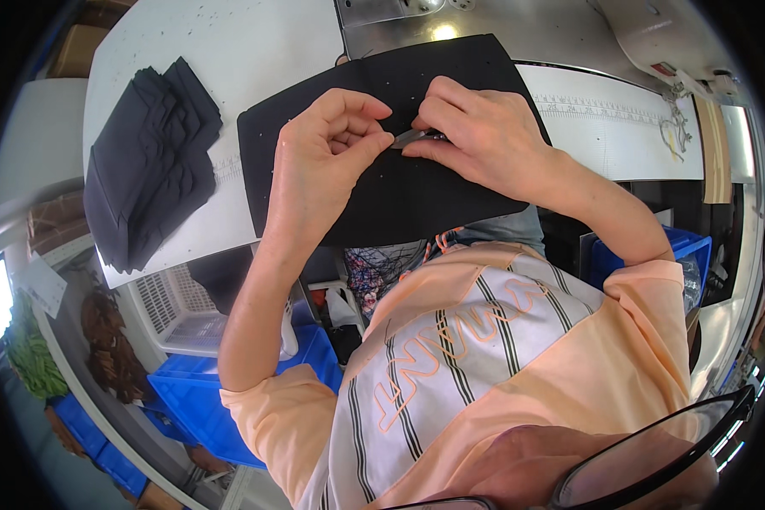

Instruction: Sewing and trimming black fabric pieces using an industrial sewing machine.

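A black fabric piece [459, 68] lies spread over the edge of the white table, with small pale specks on it. Above its middle, my right hand [489, 132] is closed around small metal thread snips [410, 138], whose blades point left. My left hand [331, 140] is closed too, its thumb tip at the end of the blades. Whatever the left fingers pinch, if anything, is too small to make out. The handle of the snips is mostly hidden inside my right hand.
On the left of the white table [255, 42] sits a pile of folded black fabric pieces [149, 161]. A metal machine bed [535, 25] adjoins the table behind. Printed rulers [603, 109] run along the tabletop. Below left are a white basket [178, 297] and a blue crate [200, 395].
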### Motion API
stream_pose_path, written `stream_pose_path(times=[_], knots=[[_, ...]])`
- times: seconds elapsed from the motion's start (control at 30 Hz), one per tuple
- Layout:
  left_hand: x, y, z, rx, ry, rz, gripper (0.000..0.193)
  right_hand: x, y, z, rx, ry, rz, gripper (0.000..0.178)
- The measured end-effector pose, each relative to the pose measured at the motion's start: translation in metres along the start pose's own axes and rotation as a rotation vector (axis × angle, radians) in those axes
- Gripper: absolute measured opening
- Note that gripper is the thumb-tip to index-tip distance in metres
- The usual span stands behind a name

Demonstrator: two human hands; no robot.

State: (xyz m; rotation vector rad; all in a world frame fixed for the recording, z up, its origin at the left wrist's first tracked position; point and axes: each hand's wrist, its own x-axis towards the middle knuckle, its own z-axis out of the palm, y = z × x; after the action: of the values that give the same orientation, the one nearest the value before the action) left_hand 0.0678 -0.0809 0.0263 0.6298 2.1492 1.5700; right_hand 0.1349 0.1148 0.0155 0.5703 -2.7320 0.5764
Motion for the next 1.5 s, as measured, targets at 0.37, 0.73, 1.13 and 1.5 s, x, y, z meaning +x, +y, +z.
stream_pose_path(times=[0.37,0.73,1.13,1.5], knots=[[-0.106,0.011,-0.054,0.446,-0.401,-0.674,0.006,-0.020,0.054,-0.038,0.152,0.091,0.296,0.028],[-0.096,-0.002,0.060,1.065,0.034,0.337,0.061,-0.050,0.117,-0.046,0.240,0.209,0.513,0.022],[-0.074,-0.026,0.057,0.802,0.279,0.632,0.045,-0.049,0.111,-0.047,0.144,0.233,0.432,0.029],[-0.085,-0.025,0.054,0.758,0.359,0.520,0.055,-0.035,0.037,-0.041,0.232,0.053,0.163,0.026]])
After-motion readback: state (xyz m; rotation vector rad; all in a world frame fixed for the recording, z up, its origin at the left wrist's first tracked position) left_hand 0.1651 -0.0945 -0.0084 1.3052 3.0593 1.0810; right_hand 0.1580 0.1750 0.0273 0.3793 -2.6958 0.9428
